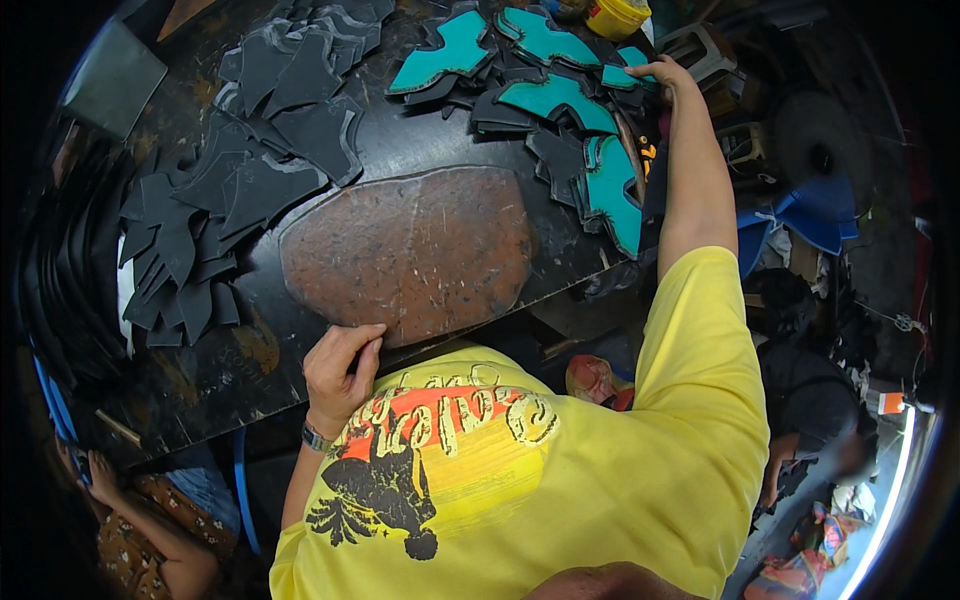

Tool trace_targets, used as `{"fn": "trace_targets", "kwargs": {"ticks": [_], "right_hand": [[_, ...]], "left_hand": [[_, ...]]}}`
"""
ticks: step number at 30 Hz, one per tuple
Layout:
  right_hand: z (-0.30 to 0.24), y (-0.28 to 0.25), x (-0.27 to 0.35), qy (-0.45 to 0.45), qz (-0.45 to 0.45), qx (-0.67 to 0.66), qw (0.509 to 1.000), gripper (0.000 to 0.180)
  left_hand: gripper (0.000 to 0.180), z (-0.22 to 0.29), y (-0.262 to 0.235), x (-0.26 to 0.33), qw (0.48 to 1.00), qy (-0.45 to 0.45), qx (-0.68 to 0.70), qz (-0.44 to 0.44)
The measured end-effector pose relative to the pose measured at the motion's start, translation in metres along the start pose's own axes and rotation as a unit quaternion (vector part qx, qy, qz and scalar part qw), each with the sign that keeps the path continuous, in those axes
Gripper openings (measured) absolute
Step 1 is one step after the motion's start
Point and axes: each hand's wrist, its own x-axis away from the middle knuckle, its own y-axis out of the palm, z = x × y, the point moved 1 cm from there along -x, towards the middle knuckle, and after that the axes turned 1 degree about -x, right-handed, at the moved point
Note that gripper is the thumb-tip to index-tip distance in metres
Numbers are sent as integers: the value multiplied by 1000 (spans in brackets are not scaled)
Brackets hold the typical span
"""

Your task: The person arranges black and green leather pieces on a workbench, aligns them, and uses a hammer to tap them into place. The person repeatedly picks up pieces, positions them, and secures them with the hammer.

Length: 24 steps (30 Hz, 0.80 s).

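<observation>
At the near edge of a brown, worn slab, my left hand is closed, thumb against curled fingers. Whatever it may hold is hidden. My right arm stretches to the far right of the table, where my right hand pinches a teal cut piece at the end of a pile. Other teal curved pieces lie around it: one further left, one just nearer, and a long one close to the table's right edge. Black cut pieces show beneath them.
Black flat cut pieces spread over the table's left half, more of them nearer. A yellow tub stands at the far right. One person sits at lower left, another at right. A round fan-like shape is beyond the arm.
</observation>
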Motion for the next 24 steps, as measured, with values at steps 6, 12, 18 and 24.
{"fn": "trace_targets", "kwargs": {"ticks": [6,12,18,24], "right_hand": [[0,-15,9,17,-23,-165,986,103],[-6,-12,19,60,-99,-219,969,73],[-14,1,28,32,-26,-134,990,120],[-30,-10,41,-10,4,-210,978,117]], "left_hand": [[16,1,0,0,1000,1,-3,0],[16,1,0,0,1000,12,0,-4],[16,1,0,0,1000,5,-4,0],[15,-1,0,2,1000,1,2,-4]]}}
